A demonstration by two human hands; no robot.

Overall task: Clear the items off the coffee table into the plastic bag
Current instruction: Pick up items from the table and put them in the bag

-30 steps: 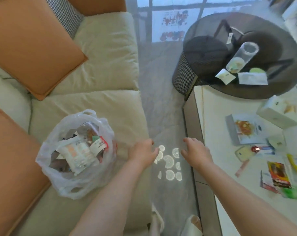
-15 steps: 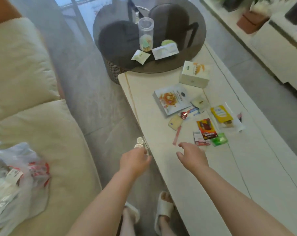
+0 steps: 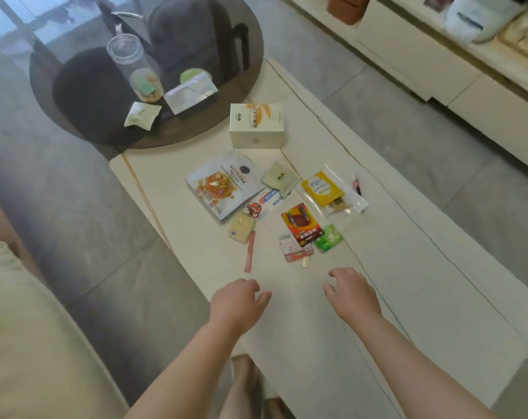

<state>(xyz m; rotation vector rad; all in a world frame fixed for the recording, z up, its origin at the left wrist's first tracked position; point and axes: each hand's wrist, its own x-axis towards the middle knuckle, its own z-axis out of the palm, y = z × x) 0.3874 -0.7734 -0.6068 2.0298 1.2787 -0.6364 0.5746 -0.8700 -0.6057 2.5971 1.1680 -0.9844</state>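
Small items lie scattered on the cream coffee table (image 3: 407,282): a white box (image 3: 256,125), a flat food pouch (image 3: 225,184), a yellow packet (image 3: 322,189), a red-orange packet (image 3: 302,225), a green sachet (image 3: 329,237), a beige packet (image 3: 241,228) and a pink stick sachet (image 3: 250,251). My left hand (image 3: 237,303) and my right hand (image 3: 351,290) hover over the table's near part, both empty with fingers loosely spread, just short of the items. The plastic bag is out of view.
A round dark glass side table (image 3: 105,95) at the far end carries a clear jar (image 3: 137,74) and several packets. The cream sofa (image 3: 24,343) is at lower left. Low cream cabinets (image 3: 438,55) run along the right. My feet show under the table edge.
The view has swung right from the sofa and bag to the coffee table. Both empty hands have moved over the table toward the items.
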